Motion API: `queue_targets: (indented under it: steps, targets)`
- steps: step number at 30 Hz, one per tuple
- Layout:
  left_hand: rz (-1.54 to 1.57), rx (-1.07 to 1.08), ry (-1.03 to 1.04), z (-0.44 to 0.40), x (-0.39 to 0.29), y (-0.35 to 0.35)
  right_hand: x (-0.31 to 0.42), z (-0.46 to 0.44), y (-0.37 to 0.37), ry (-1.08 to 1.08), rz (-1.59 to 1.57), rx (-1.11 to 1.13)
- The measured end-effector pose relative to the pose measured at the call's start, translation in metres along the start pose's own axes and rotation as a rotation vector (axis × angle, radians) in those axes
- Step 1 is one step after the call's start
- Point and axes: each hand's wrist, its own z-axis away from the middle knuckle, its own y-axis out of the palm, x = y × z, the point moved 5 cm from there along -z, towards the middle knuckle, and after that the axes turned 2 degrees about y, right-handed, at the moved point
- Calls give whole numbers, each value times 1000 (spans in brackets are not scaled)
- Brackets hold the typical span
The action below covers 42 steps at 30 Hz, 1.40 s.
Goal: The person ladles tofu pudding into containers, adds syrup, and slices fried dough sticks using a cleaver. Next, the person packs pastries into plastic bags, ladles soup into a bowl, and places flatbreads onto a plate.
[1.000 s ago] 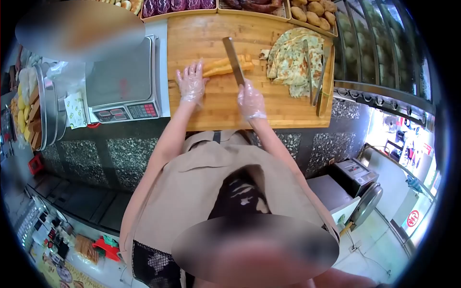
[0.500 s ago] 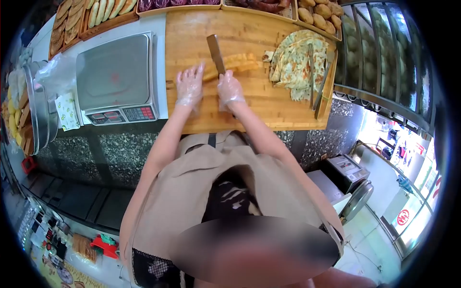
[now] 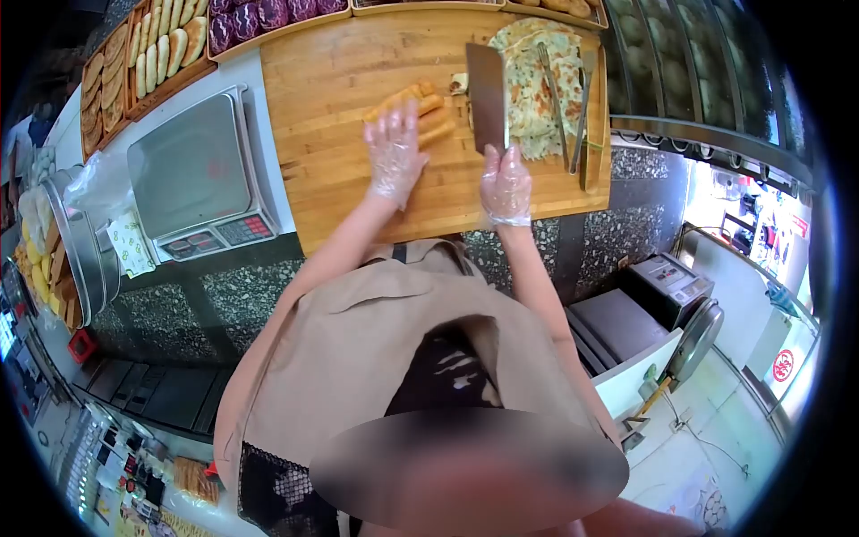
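Observation:
Clear plastic gloves cover both hands. My left hand (image 3: 394,161) has its fingers spread, the tips on the near side of golden fried dough (image 3: 433,115), which lies in pieces side by side on the wooden board (image 3: 335,98). My right hand (image 3: 506,186) grips the handle of a cleaver (image 3: 487,97); its wide blade points away from me, right of the dough. Partly behind the blade lies a stack of flatbread with green flecks (image 3: 535,80), with metal tongs (image 3: 557,103) on it. A small flatbread scrap (image 3: 459,84) is left of the blade.
A scale (image 3: 192,166) stands left of the board. Along the far edge are trays of purple food (image 3: 273,13) and long buns (image 3: 170,49). Metal racks (image 3: 698,72) rise at the right. Metal trays (image 3: 85,242) stand at the far left.
The cleaver has moved right, off the dough, and its broad face now shows. My left hand has shifted right onto the dough, which now lies in side-by-side pieces. The view has turned.

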Motion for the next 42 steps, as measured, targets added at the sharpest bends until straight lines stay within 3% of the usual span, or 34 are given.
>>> queue_targets:
  steps: [1,4,6,8,13,18,21,23,25,28,30,32,36,38,41,42]
  targets:
    - [-27,88,-24,-4,8,2,1,4,1,2,-1,-1]
    - [-50,219,-88,-13,24,1,19,14,21,31,45,270]
    - [-47,437,-192,-20,36,8,27,16,35,23,38,341]
    - [-49,445,-173,-22,41,12,36,16,46,45,43,498]
    - [-9,435,-183,-26,49,28,25,3,111,81,-49,587]
    - [-98,150,-89,-9,59,52,42,-11,150,219,-52,594]
    - [7,192,-115,21,61,9,39,-16,138,53,-83,446]
    - [21,178,-125,27,80,-2,39,-10,96,-41,-44,474]
    - [12,161,-156,26,96,-6,17,19,58,-314,36,362]
    - [8,204,-137,13,101,-16,-37,51,24,-349,180,333]
    - [-27,139,-68,14,100,-6,-82,52,24,-355,269,190]
    - [-10,122,-77,18,95,-2,-119,44,46,-289,314,352]
    - [27,139,-241,20,79,-16,-122,23,48,-574,-34,309]
    - [-20,142,-290,23,68,-24,-100,-39,-44,-652,-41,-43]
    - [-100,214,-435,23,63,-21,-104,-154,-280,-398,346,-506]
    - [-106,243,-509,24,64,-17,-112,-177,-354,-487,363,-782]
